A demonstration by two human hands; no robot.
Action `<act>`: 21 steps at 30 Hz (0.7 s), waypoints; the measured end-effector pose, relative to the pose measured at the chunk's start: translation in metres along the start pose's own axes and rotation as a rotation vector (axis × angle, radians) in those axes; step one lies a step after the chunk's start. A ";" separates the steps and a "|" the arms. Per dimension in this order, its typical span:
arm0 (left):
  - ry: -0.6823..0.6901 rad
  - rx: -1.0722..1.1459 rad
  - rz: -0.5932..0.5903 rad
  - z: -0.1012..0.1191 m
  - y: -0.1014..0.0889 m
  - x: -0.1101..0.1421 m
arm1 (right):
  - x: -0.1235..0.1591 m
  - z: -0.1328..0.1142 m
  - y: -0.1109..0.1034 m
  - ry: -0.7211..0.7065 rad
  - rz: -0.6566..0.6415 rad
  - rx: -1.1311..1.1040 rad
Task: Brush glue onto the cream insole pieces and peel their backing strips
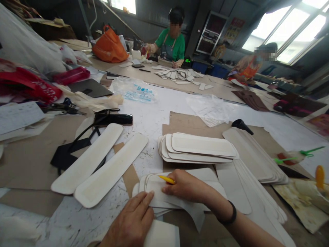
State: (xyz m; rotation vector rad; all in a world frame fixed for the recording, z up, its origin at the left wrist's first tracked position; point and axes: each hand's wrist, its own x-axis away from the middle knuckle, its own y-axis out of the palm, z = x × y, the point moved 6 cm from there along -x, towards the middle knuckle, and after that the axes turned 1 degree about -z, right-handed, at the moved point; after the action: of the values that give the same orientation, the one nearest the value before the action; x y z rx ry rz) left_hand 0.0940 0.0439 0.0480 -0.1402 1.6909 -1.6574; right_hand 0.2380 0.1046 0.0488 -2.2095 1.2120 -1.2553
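My right hand point(186, 187) is closed around a yellow pen point(167, 179), its tip pointing left over a small stack of white rounded panels point(154, 185). The fingers of my left hand point(133, 216) lie stretched out on the near left edge of that stack, holding nothing. A grey-white strip point(196, 218) sticks out from under my right forearm. Below my left fingers is a folded white piece point(163, 235). Just beyond my hands lies a neat pile of similar white panels point(203, 144).
Two long white panels point(110, 171) lie slanted at left, partly over a black strap item point(69, 154). More panels point(254, 154) are stacked at right, near a glue-stained sheet point(300, 202). Two co-workers point(171, 44) sit across the table. Scissors point(68, 107) lie at left.
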 end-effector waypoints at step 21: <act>0.254 -0.230 -0.025 -0.001 0.026 0.020 | 0.115 0.099 -0.030 0.342 0.415 0.090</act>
State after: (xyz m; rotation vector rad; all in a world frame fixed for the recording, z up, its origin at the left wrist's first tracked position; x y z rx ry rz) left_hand 0.0894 0.0375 0.0159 -0.0630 2.0780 -1.5458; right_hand 0.3636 0.0183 0.0741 -1.6055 1.6016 -1.5023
